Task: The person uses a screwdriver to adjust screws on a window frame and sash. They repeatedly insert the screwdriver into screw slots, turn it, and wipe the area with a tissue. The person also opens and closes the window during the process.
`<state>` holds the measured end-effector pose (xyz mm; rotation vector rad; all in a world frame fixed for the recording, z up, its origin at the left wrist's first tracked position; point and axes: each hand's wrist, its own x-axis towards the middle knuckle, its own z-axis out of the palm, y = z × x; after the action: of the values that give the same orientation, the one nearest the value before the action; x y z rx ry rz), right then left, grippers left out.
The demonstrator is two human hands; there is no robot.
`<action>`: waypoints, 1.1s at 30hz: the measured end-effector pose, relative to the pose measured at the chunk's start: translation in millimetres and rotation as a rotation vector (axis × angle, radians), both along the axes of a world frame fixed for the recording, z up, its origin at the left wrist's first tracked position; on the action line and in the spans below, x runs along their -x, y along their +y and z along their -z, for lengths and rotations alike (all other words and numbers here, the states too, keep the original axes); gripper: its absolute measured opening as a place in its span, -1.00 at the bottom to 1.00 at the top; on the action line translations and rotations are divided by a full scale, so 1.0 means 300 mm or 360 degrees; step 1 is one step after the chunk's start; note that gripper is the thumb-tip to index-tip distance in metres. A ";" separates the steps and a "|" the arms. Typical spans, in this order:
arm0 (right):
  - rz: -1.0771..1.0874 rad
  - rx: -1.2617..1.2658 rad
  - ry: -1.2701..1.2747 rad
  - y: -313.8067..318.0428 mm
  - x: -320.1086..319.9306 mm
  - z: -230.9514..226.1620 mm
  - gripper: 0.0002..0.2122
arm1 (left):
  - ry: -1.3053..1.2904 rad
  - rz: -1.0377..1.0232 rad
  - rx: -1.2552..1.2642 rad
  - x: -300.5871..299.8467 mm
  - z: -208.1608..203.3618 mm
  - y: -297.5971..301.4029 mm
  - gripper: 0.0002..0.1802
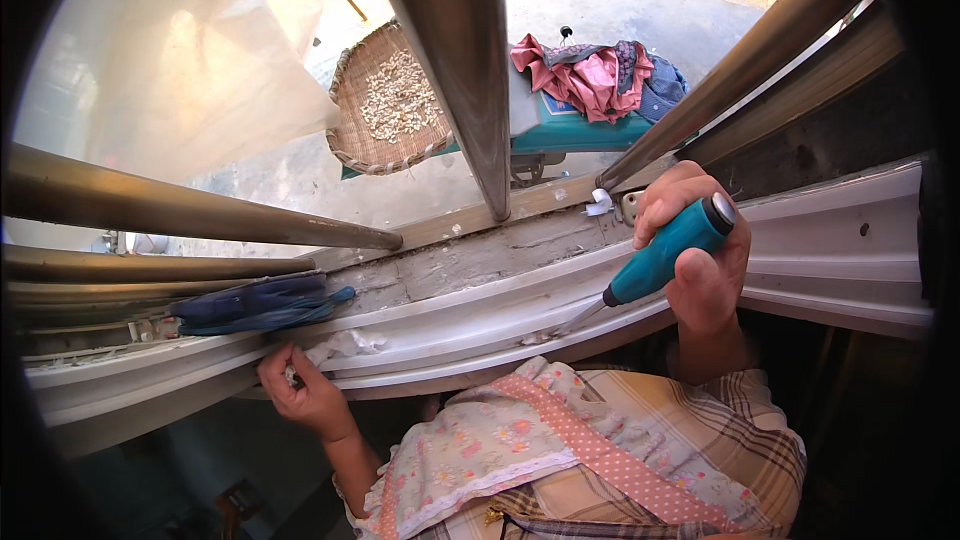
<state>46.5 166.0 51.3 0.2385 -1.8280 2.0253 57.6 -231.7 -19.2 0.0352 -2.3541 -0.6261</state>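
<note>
My right hand [705, 295] is closed around the teal handle of a screwdriver [655, 258], held slanting down to the left. Its thin metal shaft reaches into the white window track [460, 318], where dark grit lies near the tip. At the left, my left hand [308, 398] is pinched by the near edge of the track, with a small white crumpled scrap [291, 375] between the fingers. A crumpled white piece [347, 343], like tissue, lies in the track just beside that hand. I cannot tell whether the two white bits join.
Metal bars [462, 70] stand beyond the track. Dark blue folded fabric [255, 303] rests on the sill at left. Outside are a woven basket [341, 130] of small pale pieces and pink and blue cloth [590, 83] on a teal surface [575, 135].
</note>
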 end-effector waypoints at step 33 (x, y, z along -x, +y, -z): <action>-0.0927 -0.2950 -0.0219 -0.024 -0.016 -0.301 -0.62 | 0.0223 0.0095 0.0061 0.004 0.017 -0.006 -0.88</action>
<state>51.3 158.7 141.7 1.1504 -3.2868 -0.1878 56.3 -233.5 -24.2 -0.0937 -2.2376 -0.5925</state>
